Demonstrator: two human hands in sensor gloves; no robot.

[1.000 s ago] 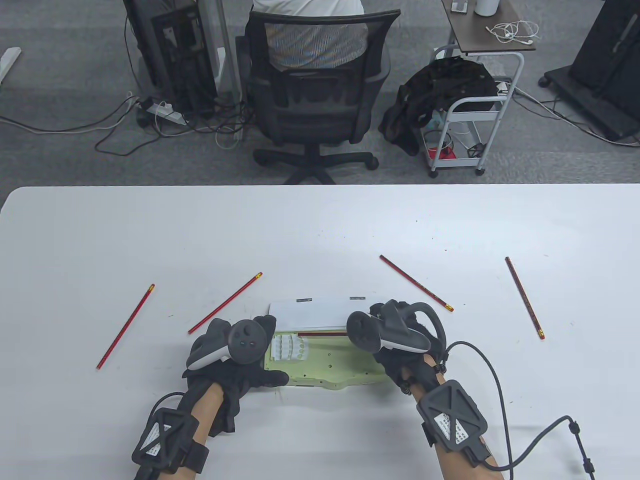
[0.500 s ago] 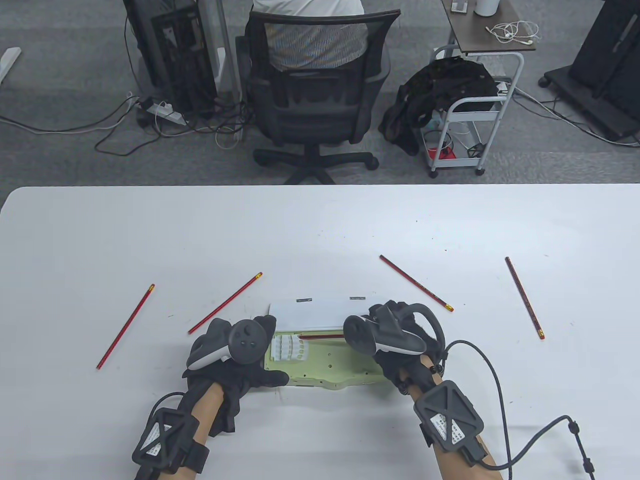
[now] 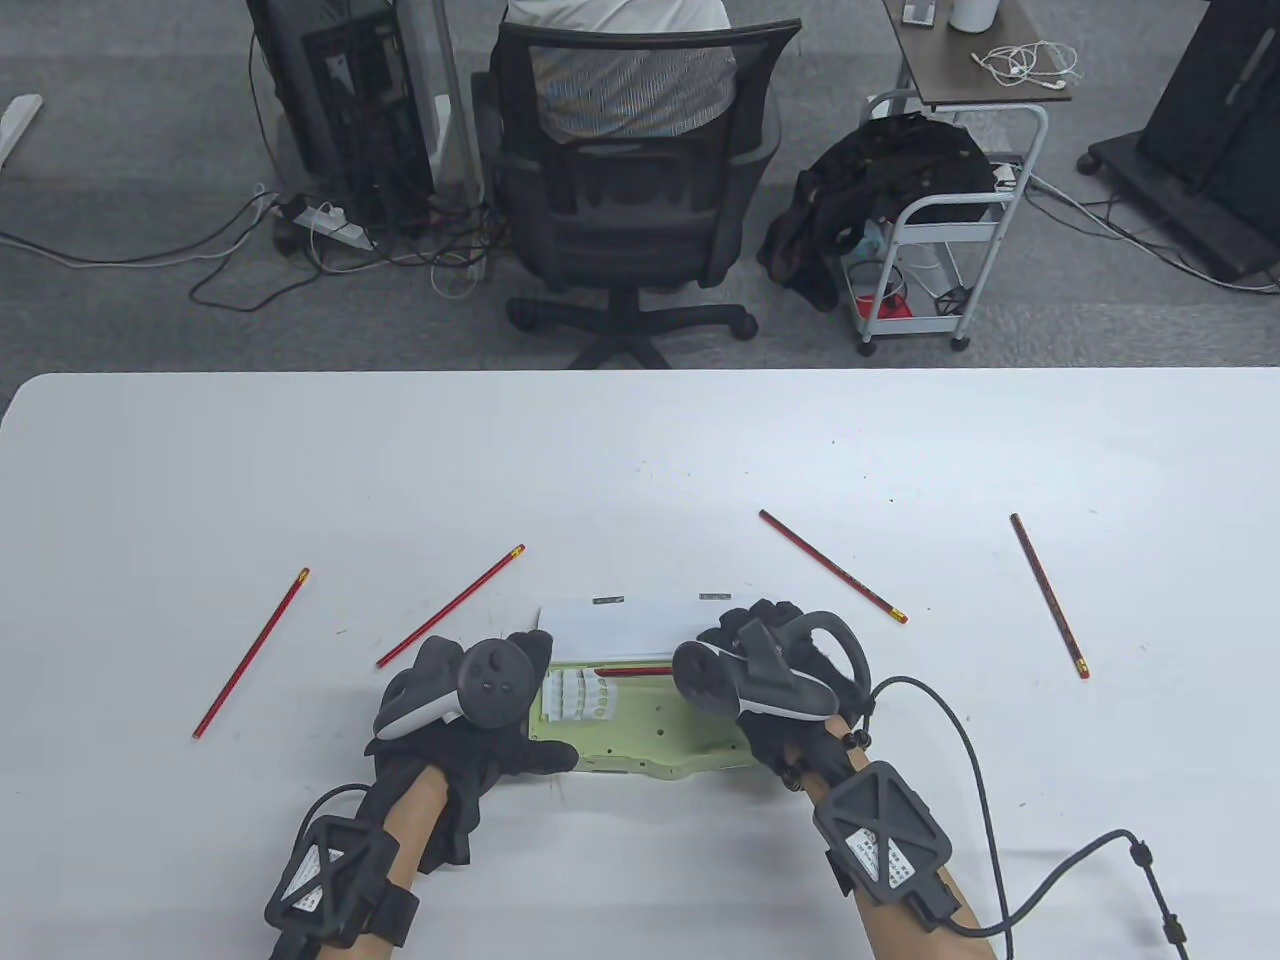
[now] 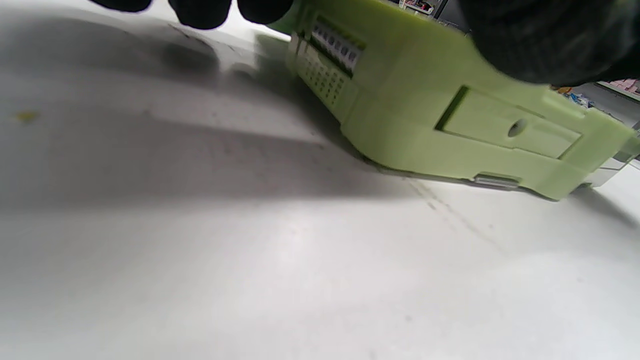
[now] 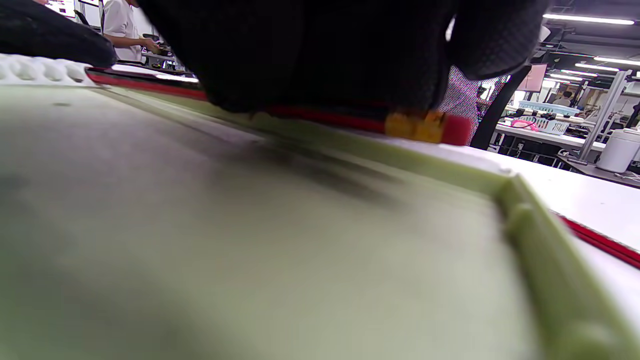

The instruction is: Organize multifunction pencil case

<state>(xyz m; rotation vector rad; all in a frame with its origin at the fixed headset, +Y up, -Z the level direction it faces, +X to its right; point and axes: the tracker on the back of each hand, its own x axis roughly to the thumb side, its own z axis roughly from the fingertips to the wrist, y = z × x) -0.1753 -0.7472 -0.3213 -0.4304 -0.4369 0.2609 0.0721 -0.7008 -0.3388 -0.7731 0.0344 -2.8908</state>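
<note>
The green pencil case (image 3: 640,735) lay open on the bench (image 3: 640,450) between both hands. The left hand (image 3: 470,720) gripped its left end. The right hand (image 3: 770,670) pinched one pencil (image 5: 350,120) over the tray. Four pencils remained outside, so the task was judged early.

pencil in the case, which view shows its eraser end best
The right wrist view: the pencil lies along the case's far edge under the right hand, its eraser end plain. The table view shows only a short red stretch. The left wrist view shows none.
</note>
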